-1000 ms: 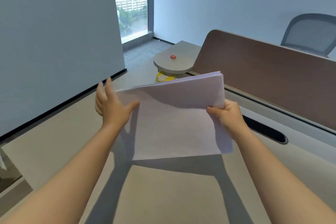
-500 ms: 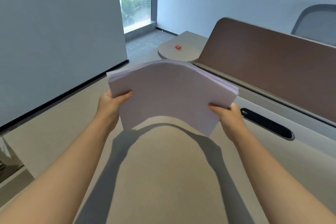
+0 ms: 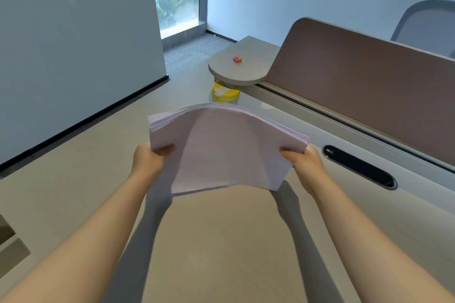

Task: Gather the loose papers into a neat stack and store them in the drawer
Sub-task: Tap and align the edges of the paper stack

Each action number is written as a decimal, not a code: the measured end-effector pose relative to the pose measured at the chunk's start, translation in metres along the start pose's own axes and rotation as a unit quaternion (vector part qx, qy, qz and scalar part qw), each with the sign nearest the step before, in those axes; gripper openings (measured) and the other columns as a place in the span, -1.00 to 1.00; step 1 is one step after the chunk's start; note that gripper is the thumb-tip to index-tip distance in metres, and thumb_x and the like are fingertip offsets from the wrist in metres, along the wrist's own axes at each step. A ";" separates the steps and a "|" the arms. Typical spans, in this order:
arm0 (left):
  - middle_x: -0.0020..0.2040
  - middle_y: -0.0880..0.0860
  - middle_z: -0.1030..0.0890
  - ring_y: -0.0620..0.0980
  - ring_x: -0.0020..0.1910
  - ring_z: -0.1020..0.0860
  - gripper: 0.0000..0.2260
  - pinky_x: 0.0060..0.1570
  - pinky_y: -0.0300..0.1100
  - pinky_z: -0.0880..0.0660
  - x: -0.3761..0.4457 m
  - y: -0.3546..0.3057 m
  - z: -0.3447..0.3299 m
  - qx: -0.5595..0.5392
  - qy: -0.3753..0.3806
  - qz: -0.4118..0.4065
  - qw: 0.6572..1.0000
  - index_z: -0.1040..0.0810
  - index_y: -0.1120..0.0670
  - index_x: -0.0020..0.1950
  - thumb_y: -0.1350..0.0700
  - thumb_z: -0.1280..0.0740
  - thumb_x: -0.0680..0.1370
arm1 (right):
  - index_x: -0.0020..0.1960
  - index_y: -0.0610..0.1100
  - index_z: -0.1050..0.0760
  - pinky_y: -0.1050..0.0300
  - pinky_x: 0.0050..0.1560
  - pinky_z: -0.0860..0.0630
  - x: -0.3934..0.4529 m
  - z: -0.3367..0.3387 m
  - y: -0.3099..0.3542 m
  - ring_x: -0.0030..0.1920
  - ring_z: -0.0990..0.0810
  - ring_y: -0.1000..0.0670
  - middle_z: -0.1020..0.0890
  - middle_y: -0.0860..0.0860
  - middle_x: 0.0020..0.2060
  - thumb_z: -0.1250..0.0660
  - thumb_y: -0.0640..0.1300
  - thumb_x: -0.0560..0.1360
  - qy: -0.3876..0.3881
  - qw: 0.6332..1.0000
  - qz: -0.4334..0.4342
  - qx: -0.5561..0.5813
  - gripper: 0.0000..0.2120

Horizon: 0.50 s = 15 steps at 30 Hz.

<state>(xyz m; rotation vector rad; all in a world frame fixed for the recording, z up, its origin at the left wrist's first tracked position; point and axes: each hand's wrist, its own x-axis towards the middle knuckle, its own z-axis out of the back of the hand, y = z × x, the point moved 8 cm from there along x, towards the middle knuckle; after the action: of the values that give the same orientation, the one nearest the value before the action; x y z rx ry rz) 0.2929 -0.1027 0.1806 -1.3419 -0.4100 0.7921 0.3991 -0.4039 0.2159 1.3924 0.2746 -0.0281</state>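
A stack of white papers (image 3: 226, 145) hangs in the air above the beige desk (image 3: 221, 241), arched upward in the middle. My left hand (image 3: 150, 157) grips its left edge, thumb on top. My right hand (image 3: 301, 158) grips the right edge the same way. The sheet edges look roughly even, slightly fanned at both sides. At the far left bottom corner a dark opening (image 3: 7, 233) beside the desk edge shows; I cannot tell whether it is the drawer.
A yellow-lidded tub (image 3: 225, 94) stands on the desk beyond the papers, under a round grey shelf (image 3: 236, 69) holding a small pink item (image 3: 237, 58). A brown divider panel (image 3: 369, 86) runs along the right, with a black cable slot (image 3: 358, 167) in front. A grey wall stands left.
The stack went from upright, with my left palm flat against its side, to arched and held by both edges. It now sits lower over the desk, and the yellow tub shows again behind it.
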 end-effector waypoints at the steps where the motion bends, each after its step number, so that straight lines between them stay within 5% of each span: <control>1: -0.06 0.12 -0.51 0.05 -0.01 -0.48 -0.76 -0.06 -0.11 -0.35 0.002 -0.009 0.005 0.040 -0.013 -0.030 0.999 -0.56 0.38 0.09 0.28 -0.34 0.47 | 0.19 -0.25 -0.43 0.15 -0.10 -0.44 0.001 0.002 0.003 0.06 -0.50 -0.10 -0.53 -0.11 0.01 -0.25 -0.40 0.43 -0.023 0.999 0.002 -0.024 -0.67; 5: -0.24 0.15 -0.51 -0.01 -0.16 -0.40 -0.84 -0.18 -0.19 -0.26 0.001 -0.060 0.017 0.204 -0.007 -0.204 0.958 -0.62 0.19 -0.21 0.30 -0.27 0.49 | 0.44 -0.17 -0.12 0.03 0.35 -0.25 0.003 -0.002 0.026 0.41 -0.24 -0.11 -0.28 -0.11 0.38 -0.36 -0.27 0.41 -0.087 0.981 0.055 -0.166 -0.32; 7: -0.35 0.13 -0.59 -0.05 -0.24 -0.40 -0.80 -0.24 -0.21 -0.27 -0.005 -0.080 0.014 0.227 0.036 -0.274 0.934 -0.50 -0.05 -0.13 0.22 -0.18 0.41 | 0.45 -0.15 -0.11 0.00 0.41 -0.18 -0.001 -0.024 0.043 0.43 -0.20 -0.11 -0.24 -0.12 0.43 -0.40 -0.23 0.38 -0.055 0.963 0.109 -0.241 -0.26; 8: -0.45 -0.06 -0.59 -0.06 -0.30 -0.38 -0.72 -0.29 -0.24 -0.25 -0.010 -0.088 0.011 0.249 0.059 -0.301 0.919 -0.44 -0.17 -0.12 0.20 -0.12 0.36 | 0.44 -0.14 -0.14 0.00 0.41 -0.20 -0.003 -0.038 0.048 0.43 -0.23 -0.10 -0.27 -0.11 0.42 -0.41 -0.22 0.37 -0.022 0.953 0.127 -0.273 -0.28; 10: -0.59 -0.17 -0.48 -0.12 -0.41 -0.31 -0.67 -0.36 -0.34 -0.20 -0.019 -0.098 0.003 0.291 0.097 -0.332 0.892 -0.37 -0.24 -0.13 0.19 -0.08 0.32 | 0.37 -0.14 -0.29 0.12 0.26 -0.35 -0.008 -0.069 0.053 0.33 -0.38 -0.08 -0.44 -0.10 0.31 -0.39 -0.24 0.38 0.066 0.938 0.144 -0.307 -0.41; 12: -0.53 -0.40 -0.48 -0.16 -0.39 -0.41 -0.71 -0.35 -0.48 -0.18 -0.023 -0.103 0.000 0.302 0.118 -0.342 0.882 -0.38 -0.21 -0.14 0.21 -0.15 0.36 | 0.15 -0.15 -0.51 0.23 -0.10 -0.38 -0.016 -0.093 0.054 0.03 -0.50 -0.05 -0.57 -0.08 -0.01 -0.33 -0.28 0.41 0.141 0.930 0.148 -0.307 -0.68; 15: -0.26 -0.40 -0.58 -0.17 -0.18 -0.49 -0.77 -0.07 -0.16 -0.33 -0.018 -0.104 0.016 0.245 0.058 -0.295 0.922 -0.54 -0.23 -0.29 0.14 -0.33 0.40 | -0.11 -0.19 -0.60 0.20 -0.16 -0.31 -0.019 -0.097 0.057 -0.18 -0.44 0.00 -0.52 -0.06 -0.25 -0.29 -0.32 0.43 0.125 0.943 0.163 -0.262 -0.86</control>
<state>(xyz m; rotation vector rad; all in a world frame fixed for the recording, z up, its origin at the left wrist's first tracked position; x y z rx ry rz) 0.2979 -0.1071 0.2869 -0.7236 -0.4542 0.2744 0.3741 -0.3019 0.2601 0.8920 0.2365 0.4688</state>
